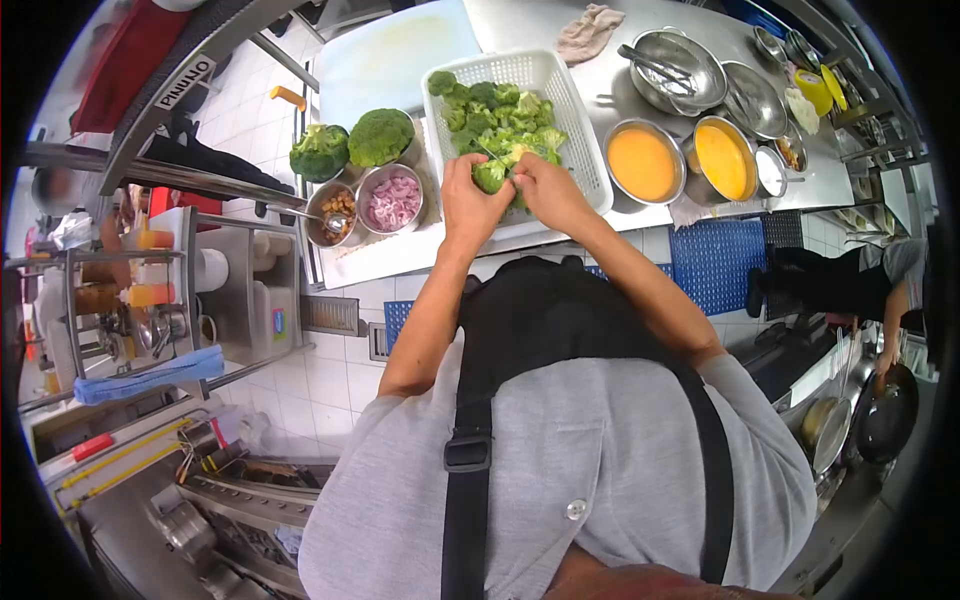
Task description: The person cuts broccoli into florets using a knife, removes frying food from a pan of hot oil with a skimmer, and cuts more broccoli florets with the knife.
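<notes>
Over the near side of a white perforated basket point(598, 170), my left hand point(472, 198) is closed around a piece of broccoli point(489, 177). My right hand point(545, 190) is closed beside it, its fingertips at the broccoli's right side. A thin blade seems to show between the hands, but what the right fingers grip is too small to tell. Cut broccoli florets point(500, 112) lie in the basket beyond both hands. Left of the basket, two large broccoli heads point(380, 137) point(320, 153) rest near the bowls.
Chopped pink onion fills a metal bowl point(392, 200); a browner mix is in another point(335, 213). Orange liquid stands in two containers point(643, 162) point(722, 160) at right. Behind are a cutting board point(395, 60), a cloth point(590, 33) and metal bowls point(680, 70). Another person point(850, 280) stands far right.
</notes>
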`<state>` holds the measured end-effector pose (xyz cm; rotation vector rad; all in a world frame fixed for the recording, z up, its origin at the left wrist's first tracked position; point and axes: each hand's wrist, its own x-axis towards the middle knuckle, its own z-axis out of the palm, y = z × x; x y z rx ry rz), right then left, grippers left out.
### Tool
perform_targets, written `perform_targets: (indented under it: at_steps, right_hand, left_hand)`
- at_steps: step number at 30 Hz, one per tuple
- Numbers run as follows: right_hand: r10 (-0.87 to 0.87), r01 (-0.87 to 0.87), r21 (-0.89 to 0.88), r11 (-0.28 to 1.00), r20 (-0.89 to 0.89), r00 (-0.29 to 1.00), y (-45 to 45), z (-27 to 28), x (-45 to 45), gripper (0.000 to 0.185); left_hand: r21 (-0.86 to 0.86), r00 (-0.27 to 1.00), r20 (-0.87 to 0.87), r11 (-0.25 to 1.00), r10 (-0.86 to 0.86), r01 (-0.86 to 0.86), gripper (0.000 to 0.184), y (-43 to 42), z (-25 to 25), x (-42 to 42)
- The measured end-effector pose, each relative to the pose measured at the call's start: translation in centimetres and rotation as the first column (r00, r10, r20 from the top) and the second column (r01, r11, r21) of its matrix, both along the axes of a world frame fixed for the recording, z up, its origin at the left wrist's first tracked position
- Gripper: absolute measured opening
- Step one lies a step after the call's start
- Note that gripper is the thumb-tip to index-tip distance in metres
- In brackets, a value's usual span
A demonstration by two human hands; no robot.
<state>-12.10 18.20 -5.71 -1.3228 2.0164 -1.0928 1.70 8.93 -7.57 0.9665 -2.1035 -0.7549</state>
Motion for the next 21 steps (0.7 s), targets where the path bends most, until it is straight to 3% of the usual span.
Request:
perform_targets:
  at_steps: [3, 4, 7, 8, 11, 14, 17, 21]
  right_hand:
    - [-0.039, 0.023, 0.041, 0.999, 0.444, 0.895, 1.1, 0.9, -0.4, 0.012]
    - [0.011, -0.011, -0.003, 1.000, 0.595, 0.804, 1.5, 1.2, -0.8, 0.012]
    - [0.084, -0.006, -0.111, 0.994, 0.711, 0.699, 1.8, 1.7, -1.1, 0.010]
    - [0.062, 0.029, -0.109, 0.994, 0.742, 0.668, 1.8, 2.0, -1.0, 0.010]
    - [0.123, 0.032, -0.177, 0.984, 0.792, 0.598, 1.8, 2.7, -0.9, 0.011]
    - [0.135, -0.004, -0.171, 0.985, 0.766, 0.629, 1.9, 3.7, -0.5, 0.019]
    - [0.129, -0.042, -0.127, 0.991, 0.834, 0.536, 2.5, 6.2, 0.1, 0.037]
    - [0.171, -0.123, -0.123, 0.985, 0.811, 0.559, 2.8, 6.6, 0.4, 0.054]
  left_hand:
    - [0.253, 0.973, -0.219, 0.958, -0.077, 0.133, 0.053, -1.2, 0.1, 1.8]
    - [0.299, 0.973, -0.194, 0.937, -0.126, 0.181, 0.055, -1.1, 1.9, 2.6]
    - [0.526, 0.817, -0.573, 0.738, -0.060, 0.423, 0.056, -1.6, 1.3, 2.8]
    - [0.683, 0.761, -0.645, 0.499, 0.069, 0.534, 0.057, -1.3, 2.0, 3.2]
    - [0.655, 0.698, -0.713, 0.423, 0.071, 0.626, 0.057, -0.9, 2.8, 3.0]
    - [0.570, 0.552, -0.819, 0.318, 0.154, 0.757, 0.056, -1.1, 3.2, 2.6]
    - [0.628, 0.613, -0.768, 0.405, 0.184, 0.665, 0.050, -0.3, 3.9, 1.8]
    - [0.655, 0.688, -0.714, 0.473, 0.133, 0.589, 0.045, 0.5, 4.8, 1.4]
